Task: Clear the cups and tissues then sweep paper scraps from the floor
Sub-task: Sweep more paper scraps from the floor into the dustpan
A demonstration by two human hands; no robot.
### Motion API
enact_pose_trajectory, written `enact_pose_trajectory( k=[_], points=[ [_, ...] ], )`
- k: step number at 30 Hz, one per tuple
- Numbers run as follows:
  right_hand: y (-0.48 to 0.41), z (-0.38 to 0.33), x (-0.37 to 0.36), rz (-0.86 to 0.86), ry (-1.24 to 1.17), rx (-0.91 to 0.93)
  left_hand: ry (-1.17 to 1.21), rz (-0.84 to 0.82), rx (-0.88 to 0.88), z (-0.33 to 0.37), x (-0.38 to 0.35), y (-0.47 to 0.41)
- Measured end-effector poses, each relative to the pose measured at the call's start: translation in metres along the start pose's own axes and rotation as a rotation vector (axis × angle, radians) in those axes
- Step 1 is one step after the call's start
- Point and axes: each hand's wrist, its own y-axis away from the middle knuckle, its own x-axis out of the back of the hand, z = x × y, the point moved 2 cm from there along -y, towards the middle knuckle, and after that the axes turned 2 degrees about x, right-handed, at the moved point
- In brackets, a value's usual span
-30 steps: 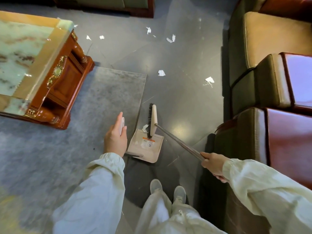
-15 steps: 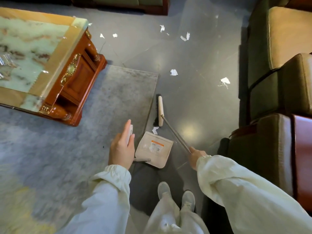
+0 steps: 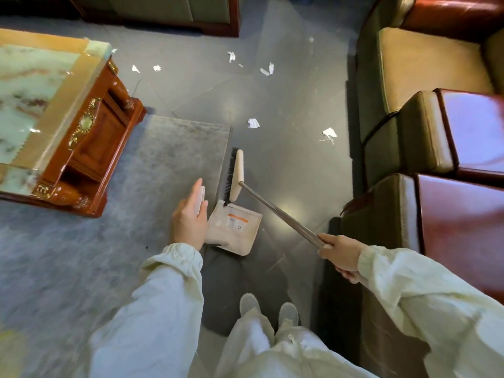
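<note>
the person stands on the dark floor (image 3: 286, 99) with both arms out in pale sleeves. the left hand (image 3: 189, 221) grips the upright white handle of the dustpan (image 3: 237, 227), fingers curled round it and the thumb laid along its top. the dustpan sits on the floor just beside the edge of the grey rug (image 3: 177, 148), its mouth facing away from the person. the right hand (image 3: 338, 253) is closed round the end of the metal shaft of the broom (image 3: 236, 173). the shaft runs up and left to the cream head, which rests at the mouth of the dustpan with its dark bristles toward the rug. paper scraps (image 3: 253, 123) lie scattered on the floor beyond the broom: one near the rug's far corner, one near the sofa (image 3: 425, 69) on the right, and several farther off. the marble-topped counter (image 3: 54, 110) stands at left. two grey shoes (image 3: 249, 302) show below the dustpan.
</note>
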Motion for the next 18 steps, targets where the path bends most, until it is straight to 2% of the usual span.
enact_pose_trajectory(
  k=[4,8,11,16,18],
  points=[
    [-0.008,0.007,0.008,0.067,-0.083,-0.097,0.004,0.021,-0.062,0.021,-0.003,-0.018],
    [-0.020,0.019,0.007,-0.104,-0.658,-0.212,-0.001,0.025,-0.137,0.041,-0.012,-0.040],
    [-0.041,0.030,0.028,-0.101,-0.748,-0.157,-0.031,-0.022,-0.137,0.056,-0.031,-0.061],
    [-0.092,0.031,0.088,0.128,-0.752,-0.124,-0.019,-0.135,-0.071,0.088,-0.079,-0.112],
    [-0.117,0.028,0.112,0.147,-0.813,-0.166,-0.039,-0.168,-0.063,0.105,-0.101,-0.140]
  ],
)
